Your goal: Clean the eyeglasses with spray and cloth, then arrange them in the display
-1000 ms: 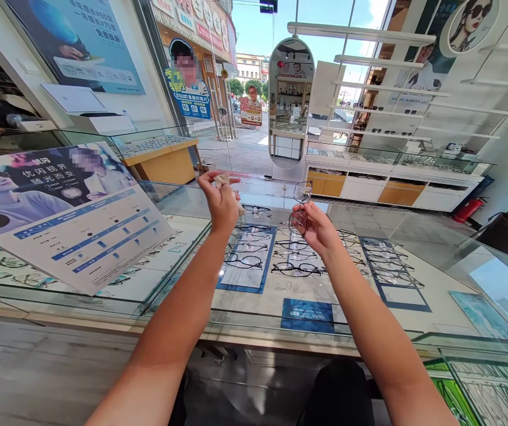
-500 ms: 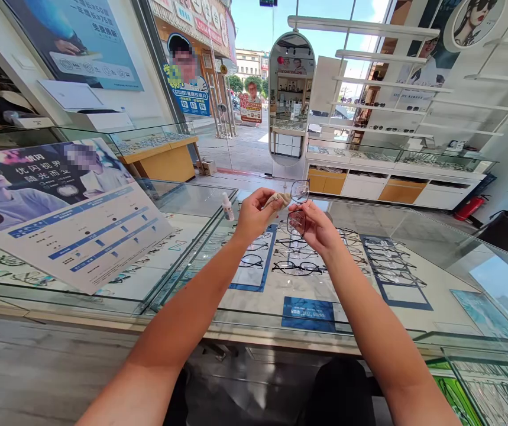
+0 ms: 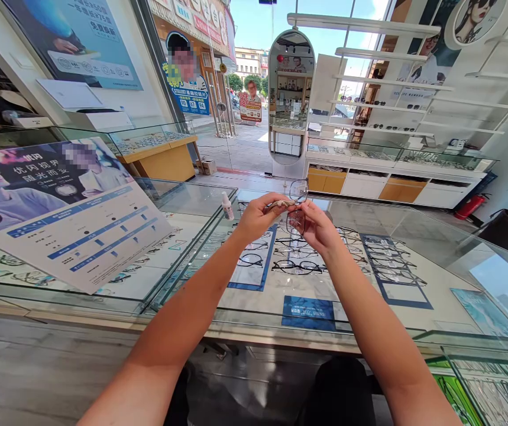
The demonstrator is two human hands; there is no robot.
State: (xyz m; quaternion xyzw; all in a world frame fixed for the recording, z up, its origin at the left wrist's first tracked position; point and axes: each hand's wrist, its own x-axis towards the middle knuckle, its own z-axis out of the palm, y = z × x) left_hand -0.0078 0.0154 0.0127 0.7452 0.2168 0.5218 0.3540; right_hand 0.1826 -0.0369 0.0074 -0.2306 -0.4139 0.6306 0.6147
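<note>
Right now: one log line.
left hand: pinching beige cloth; right hand: holding thin dark-rimmed glasses; white plastic bottle: on glass counter

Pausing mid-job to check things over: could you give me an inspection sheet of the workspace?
Surface: glass counter, rows of spectacles inside.
Job's things: glasses, held on end; cloth, against or just beside them, cannot tell which.
Clutter: small bottle and printed board, both to the left.
Grip: left hand pinches the cloth; right hand holds the glasses.
Cables: nothing seen near the hands.
Surroundings: tall mirror ahead; shelves and fire extinguisher right.
</note>
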